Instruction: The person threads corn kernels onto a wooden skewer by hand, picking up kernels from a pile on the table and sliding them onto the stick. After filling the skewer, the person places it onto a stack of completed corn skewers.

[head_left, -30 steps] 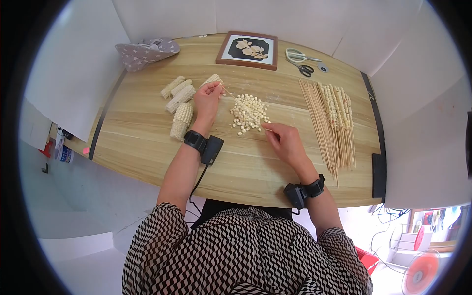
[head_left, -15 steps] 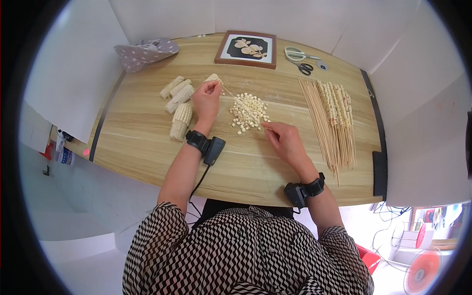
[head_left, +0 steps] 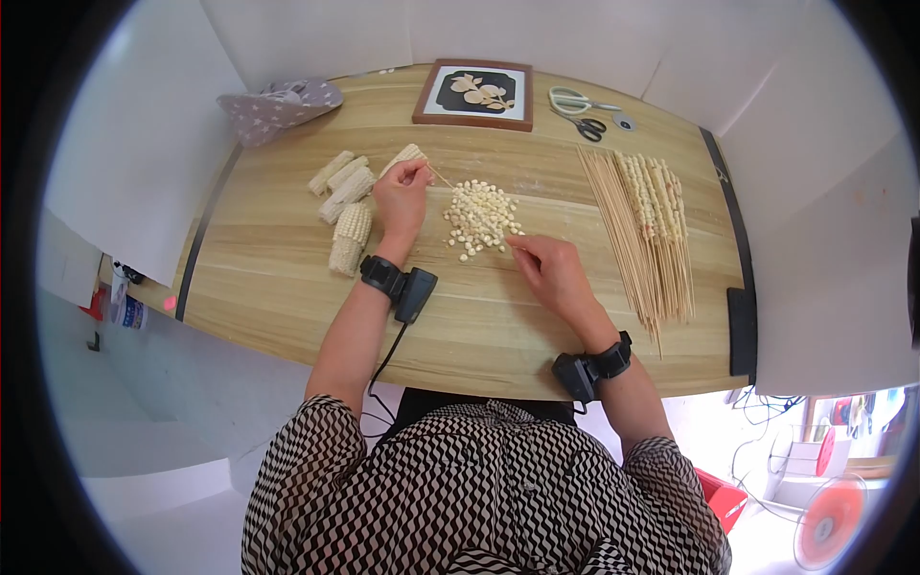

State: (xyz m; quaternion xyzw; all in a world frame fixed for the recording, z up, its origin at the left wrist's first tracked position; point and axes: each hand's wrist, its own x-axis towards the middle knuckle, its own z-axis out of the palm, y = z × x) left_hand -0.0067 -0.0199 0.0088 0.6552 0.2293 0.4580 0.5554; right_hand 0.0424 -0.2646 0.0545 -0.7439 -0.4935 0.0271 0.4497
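Observation:
My left hand [head_left: 401, 196] is closed in a pinch on a thin wooden skewer [head_left: 439, 175], which slants down toward a pile of loose pale corn kernels [head_left: 482, 213]. I cannot follow the skewer across the kernels. At the pile's lower right edge, my right hand [head_left: 551, 270] has thumb and fingertips pressed together; whatever is between them is too small to make out. Just beyond the left hand lies a corn cob [head_left: 407, 155], partly hidden by it. Left of that hand are a partly stripped cob [head_left: 352, 230] and several bare cobs [head_left: 347, 192].
On the right lie bare skewers [head_left: 618, 240] beside skewers threaded with kernels [head_left: 656, 201]. Along the back are a framed picture [head_left: 474, 94], white-handled scissors [head_left: 570, 99], black-handled scissors [head_left: 589, 127] and a grey star-patterned cloth item [head_left: 283, 110]. A black strip [head_left: 741, 331] sits at the right edge.
The view has shifted very slightly. Both hands keep almost the same pose and place beside the kernels, and nothing has visibly been taken or let go.

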